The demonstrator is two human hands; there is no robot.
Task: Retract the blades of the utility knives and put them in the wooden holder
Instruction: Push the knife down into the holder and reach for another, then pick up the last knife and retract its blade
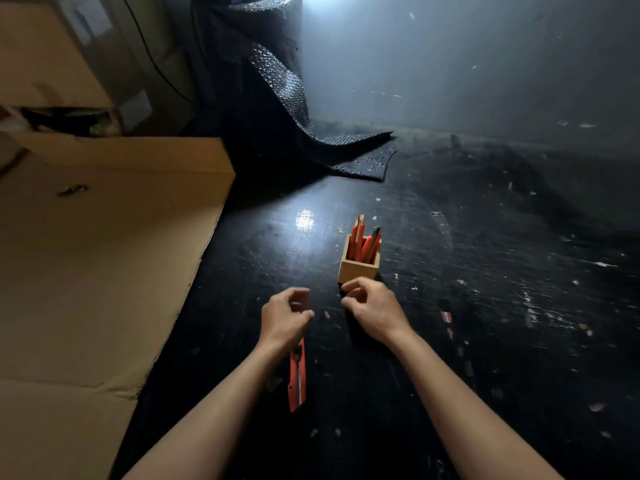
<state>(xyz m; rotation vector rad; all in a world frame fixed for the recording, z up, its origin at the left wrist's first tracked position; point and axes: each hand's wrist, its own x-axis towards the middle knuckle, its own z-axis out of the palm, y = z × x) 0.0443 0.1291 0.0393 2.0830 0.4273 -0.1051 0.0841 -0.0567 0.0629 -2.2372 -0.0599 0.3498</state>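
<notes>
The room is dark, and a black, scratched table [450, 306] carries the things, with small scraps scattered over it. A big sheet of cardboard [104, 254] lies at the left, and a roll of bubble wrap [273, 81] stands at the back.

The wooden holder [358, 268] stands near the middle of the table, and several red knives [363, 242] already stand upright in it. One more red knife [298, 374] lies flat on the table, just under the left wrist. I cannot tell if its blade is out.

The left hand [284, 318] hovers above the far end of this knife, with fingers curled and nothing in its grip. The right hand [372, 306] is just before the holder, fingers also curled; it seems empty, but I cannot tell surely.

The step in hand is, I judge, to pick up the last knife. To do it well, one hand should take the body by its sides, away from the blade end. The thumb should then pull the slider back until the blade is fully inside. Only after this should the knife go into the holder, into the free gap beside the others, while the other hand steadies the holder so that it does not tip.
</notes>
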